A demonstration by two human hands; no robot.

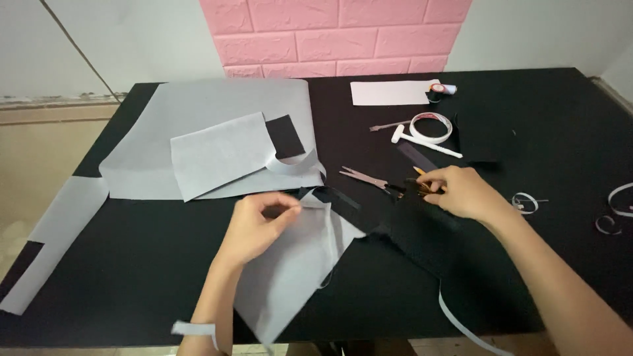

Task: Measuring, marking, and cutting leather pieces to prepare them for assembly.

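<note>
left hand [254, 227]: bare | right hand [465, 192]: bare | forearms: sleeveless

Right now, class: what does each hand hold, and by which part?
The left hand pinches the grey fabric piece at its top corner. The right hand rests on the scissors handles; grip unclear.

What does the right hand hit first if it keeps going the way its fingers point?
Probably the scissors: the right hand points left across the black table, fingers already at the dark handles. Depth is unclear.
</note>
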